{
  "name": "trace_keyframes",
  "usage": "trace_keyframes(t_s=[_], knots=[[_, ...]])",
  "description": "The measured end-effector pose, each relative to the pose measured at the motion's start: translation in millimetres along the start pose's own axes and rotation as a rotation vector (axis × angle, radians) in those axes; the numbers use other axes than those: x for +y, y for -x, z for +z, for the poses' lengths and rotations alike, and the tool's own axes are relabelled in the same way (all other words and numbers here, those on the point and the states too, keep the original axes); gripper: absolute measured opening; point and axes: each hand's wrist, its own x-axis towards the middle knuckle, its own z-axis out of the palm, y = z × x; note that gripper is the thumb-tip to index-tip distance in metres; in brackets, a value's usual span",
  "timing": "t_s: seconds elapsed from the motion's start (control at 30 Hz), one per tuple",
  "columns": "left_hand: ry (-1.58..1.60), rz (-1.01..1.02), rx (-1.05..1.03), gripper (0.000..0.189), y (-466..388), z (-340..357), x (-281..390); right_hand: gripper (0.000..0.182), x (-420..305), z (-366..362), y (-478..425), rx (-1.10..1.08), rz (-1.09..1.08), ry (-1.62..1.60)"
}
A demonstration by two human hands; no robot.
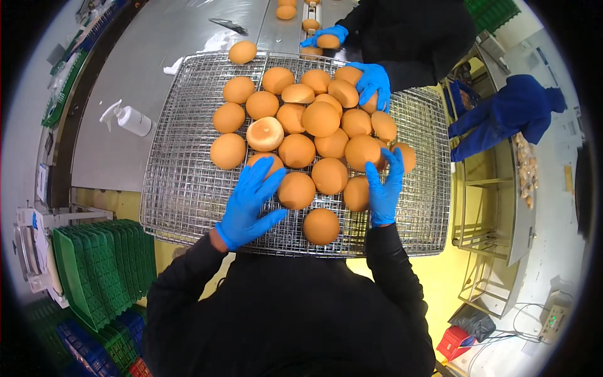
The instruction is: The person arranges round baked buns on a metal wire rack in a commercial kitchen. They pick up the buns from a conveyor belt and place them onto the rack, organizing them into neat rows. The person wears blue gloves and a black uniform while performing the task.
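Observation:
Many round golden-brown buns (321,118) lie in a loose group on a stack of wire cooling racks (183,141); a few rest on top of others. One bun (265,134) lies with its pale side up. My left hand (252,202), in a blue glove, is spread over the near left edge of the group, its fingertips on a bun (266,165). My right hand (386,188), also gloved in blue, has its fingers apart at the right side, touching or close beside a bun (362,151). A single bun (321,226) sits nearest my body, between my hands.
Across the racks a co-worker's gloved hand (373,86) rests on buns, and their other hand (330,36) holds one near a narrow conveyor. A white spray bottle (134,121) and a knife (228,25) lie on the metal table (113,155). Green crates (103,268) stand lower left; another person (513,110) is at right.

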Motion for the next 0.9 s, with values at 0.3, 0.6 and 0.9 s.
trace_keyframes(t_s=[0.3,0.6,0.9], knots=[[-0.128,-0.105,0.027,0.084,26.0,-62.5,-28.2,0.076,9.8,-55.4,-2.1,0.027,-0.062,0.240],[-0.084,-0.176,0.272,0.081,-58.3,-14.3,-117.2,0.070,68.9,-22.2,-59.8,0.045,-0.082,0.206],[-0.081,-0.042,0.136,0.073,-106.8,5.5,-118.1,0.066,69.7,10.9,-103.8,-0.117,-0.106,0.281]])
